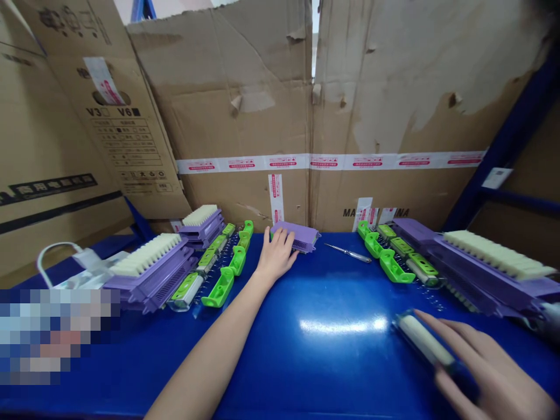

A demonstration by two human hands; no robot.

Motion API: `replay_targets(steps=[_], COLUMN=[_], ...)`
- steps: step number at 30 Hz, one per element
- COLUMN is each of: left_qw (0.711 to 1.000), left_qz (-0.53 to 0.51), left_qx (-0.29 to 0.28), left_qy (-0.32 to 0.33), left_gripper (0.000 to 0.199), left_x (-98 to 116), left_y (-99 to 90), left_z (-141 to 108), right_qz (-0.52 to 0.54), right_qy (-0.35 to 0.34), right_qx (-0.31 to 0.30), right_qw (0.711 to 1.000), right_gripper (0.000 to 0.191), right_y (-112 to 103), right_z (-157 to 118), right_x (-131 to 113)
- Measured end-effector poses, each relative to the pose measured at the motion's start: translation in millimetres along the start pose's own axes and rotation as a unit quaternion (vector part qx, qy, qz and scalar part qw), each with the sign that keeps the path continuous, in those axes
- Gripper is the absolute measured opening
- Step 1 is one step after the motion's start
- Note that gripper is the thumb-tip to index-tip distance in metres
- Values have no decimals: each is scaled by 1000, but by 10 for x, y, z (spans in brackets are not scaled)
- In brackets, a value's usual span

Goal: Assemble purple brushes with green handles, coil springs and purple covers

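Note:
At the back middle of the blue table, my left hand (279, 252) rests on a purple plastic brush piece (304, 233), fingers curled over its top and thumb at the near edge. A little green shows beneath that piece. Low on the right, my right hand (490, 361) is closed around a dark, elongated piece with a cream strip (426, 338). It is blurred, and the palm hides part of it. A slim screwdriver (349, 252) lies to the right of the purple piece.
Stacked purple brush pieces with cream bristles stand left (149, 274) and right (490, 274). Beside them run rows of green plastic holders (221, 286) and green-topped clear parts (188, 289). Cardboard sheets (245, 128) wall the back. A white power strip (90, 271) sits at left.

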State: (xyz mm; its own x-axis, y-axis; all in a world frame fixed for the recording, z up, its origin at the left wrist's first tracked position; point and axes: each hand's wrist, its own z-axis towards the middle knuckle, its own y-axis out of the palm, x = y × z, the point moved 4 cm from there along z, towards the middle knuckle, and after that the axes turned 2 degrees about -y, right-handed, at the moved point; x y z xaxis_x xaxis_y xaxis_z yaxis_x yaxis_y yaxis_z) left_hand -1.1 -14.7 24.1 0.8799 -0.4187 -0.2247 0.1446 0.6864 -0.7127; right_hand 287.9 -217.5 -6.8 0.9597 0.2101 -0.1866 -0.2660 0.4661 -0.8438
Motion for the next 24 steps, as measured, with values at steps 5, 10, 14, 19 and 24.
replay_targets(steps=[5, 10, 14, 19, 24], left_qw=[999, 998, 997, 996, 996], left_qz=[41, 57, 61, 55, 47], left_qx=[-6, -11, -19, -37, -48], left_qy=[-25, -36, -47, -53, -60], left_gripper=[48, 49, 49, 54, 60], left_x=[-28, -70, -93, -94, -90], left_y=[-20, 1, 35, 43, 46], left_z=[22, 25, 21, 26, 33], right_qz=[3, 73, 398, 718, 744], right_qy=[-15, 33, 187, 301, 334], right_qx=[-176, -221, -228, -103, -73], right_qw=[984, 972, 869, 618, 574], right_gripper=[48, 43, 40, 12, 11], right_y=[252, 517, 800, 983, 1066], right_z=[733, 1448, 1765, 1925, 1929], right_x=[-546, -762, -693, -587, -592])
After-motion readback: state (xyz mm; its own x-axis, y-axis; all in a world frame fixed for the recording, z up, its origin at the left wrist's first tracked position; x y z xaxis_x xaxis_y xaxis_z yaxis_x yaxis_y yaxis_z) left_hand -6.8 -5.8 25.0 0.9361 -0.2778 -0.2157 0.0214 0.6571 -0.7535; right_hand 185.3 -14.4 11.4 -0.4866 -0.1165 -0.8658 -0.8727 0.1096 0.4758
